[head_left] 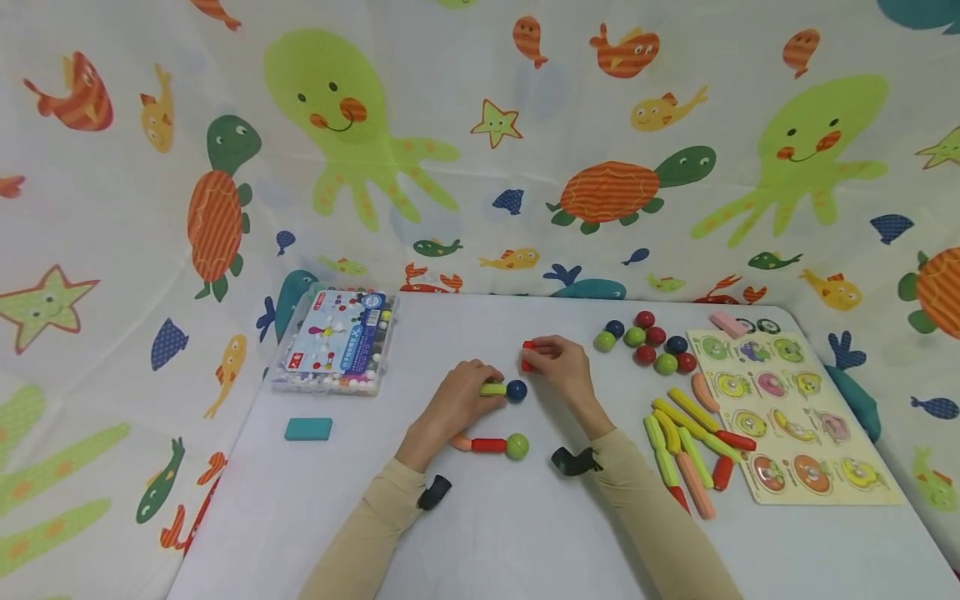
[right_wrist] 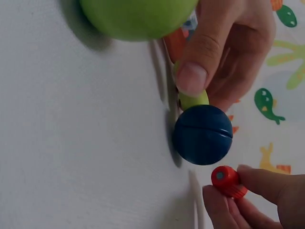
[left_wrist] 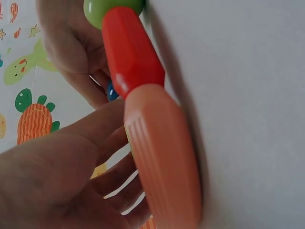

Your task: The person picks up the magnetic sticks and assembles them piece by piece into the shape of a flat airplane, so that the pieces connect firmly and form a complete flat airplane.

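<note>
My left hand (head_left: 459,398) pinches a yellow-green rod (head_left: 492,389) close over the table. A dark blue ball (right_wrist: 203,135) sits on the rod's right end. Just right of that ball, my right hand (head_left: 566,367) holds a short red rod (right_wrist: 231,183) between thumb and fingers. The red rod's round end, with a small grey disc (right_wrist: 219,175), faces the right wrist camera near the blue ball, with a gap between them. Nearer me lies a joined piece: a salmon rod (left_wrist: 162,152), another red rod (head_left: 488,446) and a green ball (head_left: 517,447).
A clear plastic case (head_left: 333,342) of small beads stands back left, a teal block (head_left: 308,429) before it. Right of my right hand are several red, green and blue balls (head_left: 656,336), loose coloured rods (head_left: 693,471) and a fruit puzzle board (head_left: 787,417) with a pink block (head_left: 728,325).
</note>
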A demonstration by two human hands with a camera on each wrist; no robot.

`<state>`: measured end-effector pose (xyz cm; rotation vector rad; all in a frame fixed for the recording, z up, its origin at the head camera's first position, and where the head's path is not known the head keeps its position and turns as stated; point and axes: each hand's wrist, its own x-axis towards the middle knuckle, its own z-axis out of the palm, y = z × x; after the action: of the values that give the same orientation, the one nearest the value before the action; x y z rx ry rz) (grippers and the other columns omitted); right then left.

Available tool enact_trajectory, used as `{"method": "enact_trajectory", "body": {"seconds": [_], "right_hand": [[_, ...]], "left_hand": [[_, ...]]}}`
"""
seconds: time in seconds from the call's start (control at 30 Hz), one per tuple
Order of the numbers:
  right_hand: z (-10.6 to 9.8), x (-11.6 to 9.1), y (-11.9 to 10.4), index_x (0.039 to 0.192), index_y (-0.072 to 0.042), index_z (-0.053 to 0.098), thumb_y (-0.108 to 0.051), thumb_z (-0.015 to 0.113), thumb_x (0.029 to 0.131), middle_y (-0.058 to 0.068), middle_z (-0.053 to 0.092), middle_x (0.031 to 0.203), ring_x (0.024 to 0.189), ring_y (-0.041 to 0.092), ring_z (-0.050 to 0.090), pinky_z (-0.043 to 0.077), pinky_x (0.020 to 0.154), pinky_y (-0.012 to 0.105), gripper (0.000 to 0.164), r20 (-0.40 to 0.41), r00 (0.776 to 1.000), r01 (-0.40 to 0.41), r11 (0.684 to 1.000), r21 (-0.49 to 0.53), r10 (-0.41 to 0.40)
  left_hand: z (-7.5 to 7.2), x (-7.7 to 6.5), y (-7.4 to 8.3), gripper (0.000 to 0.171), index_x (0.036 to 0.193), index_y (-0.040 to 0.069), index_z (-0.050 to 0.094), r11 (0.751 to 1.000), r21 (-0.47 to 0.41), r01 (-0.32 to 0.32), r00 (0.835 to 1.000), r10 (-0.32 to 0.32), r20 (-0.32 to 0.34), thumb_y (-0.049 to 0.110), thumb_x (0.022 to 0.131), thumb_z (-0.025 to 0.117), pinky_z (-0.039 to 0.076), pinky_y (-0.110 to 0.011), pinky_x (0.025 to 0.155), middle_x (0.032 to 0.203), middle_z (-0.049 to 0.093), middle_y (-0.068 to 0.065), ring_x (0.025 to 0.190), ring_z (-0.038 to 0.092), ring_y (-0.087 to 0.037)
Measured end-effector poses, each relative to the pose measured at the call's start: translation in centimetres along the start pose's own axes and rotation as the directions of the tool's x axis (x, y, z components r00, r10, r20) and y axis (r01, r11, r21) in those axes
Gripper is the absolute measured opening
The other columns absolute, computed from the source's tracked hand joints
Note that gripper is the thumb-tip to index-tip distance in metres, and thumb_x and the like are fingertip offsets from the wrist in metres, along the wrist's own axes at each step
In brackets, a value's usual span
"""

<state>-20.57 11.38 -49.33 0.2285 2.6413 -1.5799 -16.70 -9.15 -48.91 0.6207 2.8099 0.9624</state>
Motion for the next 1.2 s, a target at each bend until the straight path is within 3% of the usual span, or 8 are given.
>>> {"method": "enact_trajectory", "body": {"seconds": [0.27,0.7,1.2], "right_hand": [[0.8,-0.5,-0.2,0.117,-0.008,0.073,-0.033,0.079,0.089,0.011,0.076,0.103,0.089,0.022,0.07,0.058,0.083,0.032,0.038,0.04,0.999,-0.018,0.999,-0.032,0.019],[1.1,-0.9,-0.6,0.113,-0.006,0.074,-0.032,0.079,0.089,0.011,0.077,0.097,0.079,0.017,0.074,0.058,0.073,0.027,0.035,0.083,0.996,-0.013,1.0,-0.01,0.014],[1.1,-1.3,-0.9,0.113,-0.004,0.073,-0.032,0.077,0.091,0.011,0.073,0.096,0.077,0.018,0.065,0.056,0.068,0.026,0.036,0.132,0.991,0.024,0.99,-0.138,-0.005]], "left_hand": [[0.1,0.0,0.4,0.031,0.115,0.008,0.074,1.0,0.004,-0.008,1.0,0.008,-0.012,0.022,0.088,0.08,0.049,-0.035,0.085,0.107,0.068,-0.007,0.097,0.057,-0.022],[0.2,-0.1,0.5,0.028,0.112,0.008,0.074,0.999,0.024,-0.022,0.999,0.023,-0.036,0.023,0.089,0.08,0.048,-0.034,0.081,0.1,0.067,-0.006,0.093,0.056,-0.02],[-0.1,-0.3,0.3,0.026,0.109,0.007,0.075,1.0,-0.006,-0.009,1.0,0.009,0.003,0.022,0.088,0.08,0.05,-0.036,0.083,0.1,0.068,-0.006,0.093,0.057,-0.02]]}}
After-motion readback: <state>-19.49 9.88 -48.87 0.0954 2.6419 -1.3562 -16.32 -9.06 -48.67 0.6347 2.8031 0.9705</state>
